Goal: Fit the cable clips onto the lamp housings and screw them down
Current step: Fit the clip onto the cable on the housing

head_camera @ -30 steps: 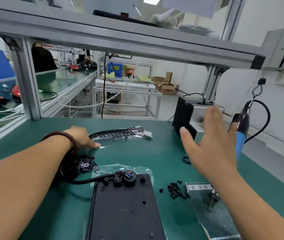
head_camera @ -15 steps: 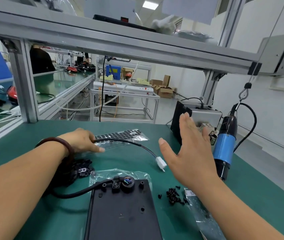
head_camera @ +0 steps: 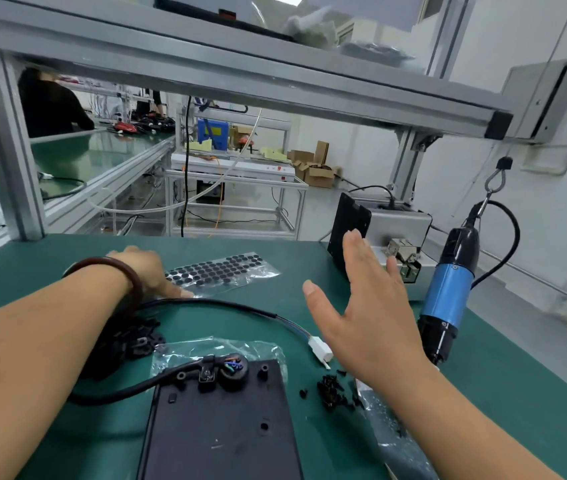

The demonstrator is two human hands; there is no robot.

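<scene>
A black lamp housing (head_camera: 219, 420) lies flat at the near edge of the green bench, with a cable clip (head_camera: 207, 373) beside its wire gland. Its black cable (head_camera: 240, 308) curves across the mat to a white connector (head_camera: 320, 349). A pile of loose black clips (head_camera: 136, 341) sits under my left wrist. My left hand (head_camera: 147, 271) rests on the mat just beyond the cable, a finger laid flat. My right hand (head_camera: 372, 306) hovers open, fingers spread, left of the hanging blue electric screwdriver (head_camera: 448, 292). Small black screws (head_camera: 332, 393) lie scattered right of the housing.
A clear bag of round black pads (head_camera: 219, 271) lies behind the cable. A metal screw feeder box (head_camera: 399, 233) with a black plate (head_camera: 348, 230) stands at the back right. An empty plastic bag (head_camera: 389, 431) lies under my right forearm. Aluminium frame posts (head_camera: 15, 168) border the bench.
The cable has swung off the pad bag and now stretches right, connector near my right hand. My right hand has drawn back left from the screwdriver. My left hand stayed put.
</scene>
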